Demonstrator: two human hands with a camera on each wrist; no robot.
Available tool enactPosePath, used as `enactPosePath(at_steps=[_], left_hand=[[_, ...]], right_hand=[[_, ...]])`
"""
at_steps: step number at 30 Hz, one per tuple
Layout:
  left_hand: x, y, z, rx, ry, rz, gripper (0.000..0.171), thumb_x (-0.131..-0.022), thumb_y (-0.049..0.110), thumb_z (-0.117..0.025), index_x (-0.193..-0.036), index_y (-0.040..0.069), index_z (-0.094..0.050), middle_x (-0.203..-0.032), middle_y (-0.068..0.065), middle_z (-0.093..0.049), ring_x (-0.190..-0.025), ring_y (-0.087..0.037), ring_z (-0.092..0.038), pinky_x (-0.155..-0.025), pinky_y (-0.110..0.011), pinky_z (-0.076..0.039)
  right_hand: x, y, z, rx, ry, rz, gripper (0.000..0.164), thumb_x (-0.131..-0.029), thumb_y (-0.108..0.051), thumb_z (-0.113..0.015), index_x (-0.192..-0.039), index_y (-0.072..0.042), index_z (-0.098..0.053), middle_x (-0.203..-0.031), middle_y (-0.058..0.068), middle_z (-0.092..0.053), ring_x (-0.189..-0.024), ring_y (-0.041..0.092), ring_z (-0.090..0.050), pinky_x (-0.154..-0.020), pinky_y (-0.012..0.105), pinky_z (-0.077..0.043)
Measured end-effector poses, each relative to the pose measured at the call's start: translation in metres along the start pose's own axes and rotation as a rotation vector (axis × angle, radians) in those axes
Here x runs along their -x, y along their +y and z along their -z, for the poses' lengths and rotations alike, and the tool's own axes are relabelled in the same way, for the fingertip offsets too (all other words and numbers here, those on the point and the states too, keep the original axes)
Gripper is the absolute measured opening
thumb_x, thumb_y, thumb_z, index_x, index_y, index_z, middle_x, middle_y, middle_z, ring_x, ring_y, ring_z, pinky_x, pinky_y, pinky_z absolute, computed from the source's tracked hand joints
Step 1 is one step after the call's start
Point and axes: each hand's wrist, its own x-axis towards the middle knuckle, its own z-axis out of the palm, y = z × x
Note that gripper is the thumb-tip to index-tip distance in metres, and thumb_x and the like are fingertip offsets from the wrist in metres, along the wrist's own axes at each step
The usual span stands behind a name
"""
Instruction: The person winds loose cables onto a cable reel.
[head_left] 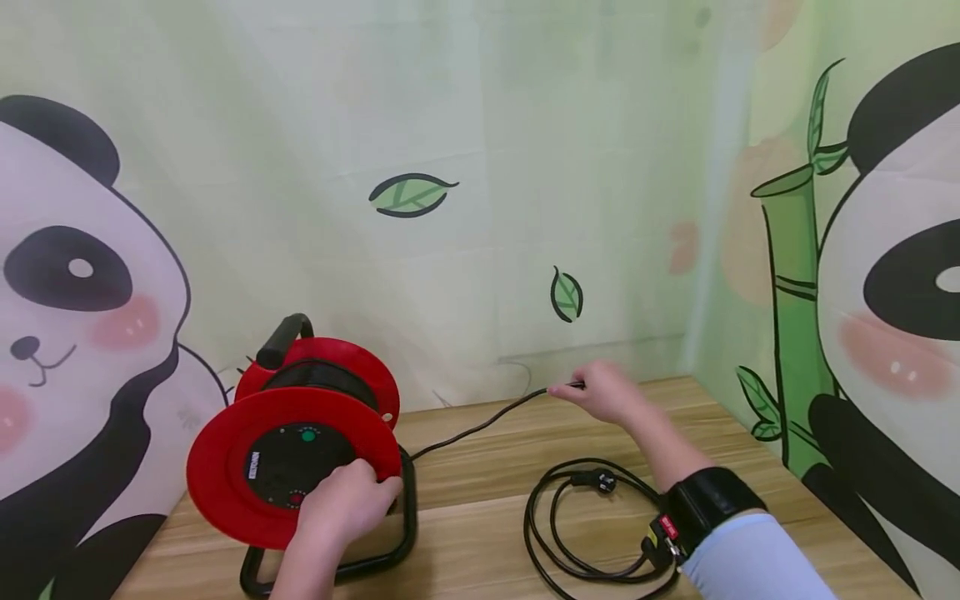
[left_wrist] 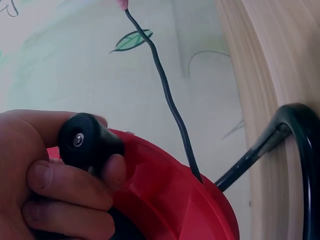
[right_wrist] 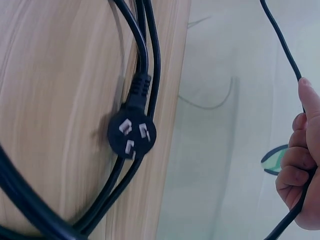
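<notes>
On the left of the head view a red cable reel (head_left: 217, 467) stands in a black tubular frame. My left hand (head_left: 348, 504) is at the right side of its front disc. In the left wrist view those fingers curl round the black crank knob (left_wrist: 80, 139). A black cable (head_left: 480, 428) runs from the reel up to my right hand (head_left: 607, 393), which grips it above the table. The right wrist view shows the cable passing through the curled fingers (right_wrist: 295, 157). Below that hand, loose cable loops (head_left: 531, 533) lie with a three-pin plug (right_wrist: 131, 132).
The wooden table (head_left: 465, 533) backs onto a printed curtain (head_left: 480, 100) with pandas and leaves. A black carrying handle (head_left: 281, 340) juts from the top of the reel. A black strap (head_left: 712, 504) wraps the right wrist, above the coiled cable.
</notes>
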Motion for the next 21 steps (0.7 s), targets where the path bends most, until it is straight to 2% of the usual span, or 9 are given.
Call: enactPosePath(at_steps=[12,21], left_hand=[[-0.003,-0.029,-0.006,0.008,-0.130,-0.022,0.028,-0.093,0.029,-0.067,-0.073,0.011,-0.058,-0.062,-0.004,-0.053,-0.057,-0.020,-0.048,-0.057,-0.033,-0.035],[-0.006,-0.065,-0.003,0.063,-0.227,0.019,0.023,-0.088,0.027,-0.072,-0.077,0.009,-0.062,-0.064,-0.005,-0.058,-0.056,-0.020,-0.054,-0.061,-0.032,-0.041]], right_hand=[[-0.006,-0.029,-0.022,0.014,-0.033,0.033,0.056,-0.096,-0.053,-0.065,-0.062,-0.016,-0.040,-0.055,-0.005,-0.034,-0.050,0.012,-0.030,-0.052,0.030,-0.030],[-0.011,-0.057,-0.040,0.038,-0.032,0.091,0.054,-0.096,-0.052,-0.066,-0.063,-0.017,-0.041,-0.055,-0.006,-0.035,-0.050,0.011,-0.032,-0.052,0.029,-0.030]])
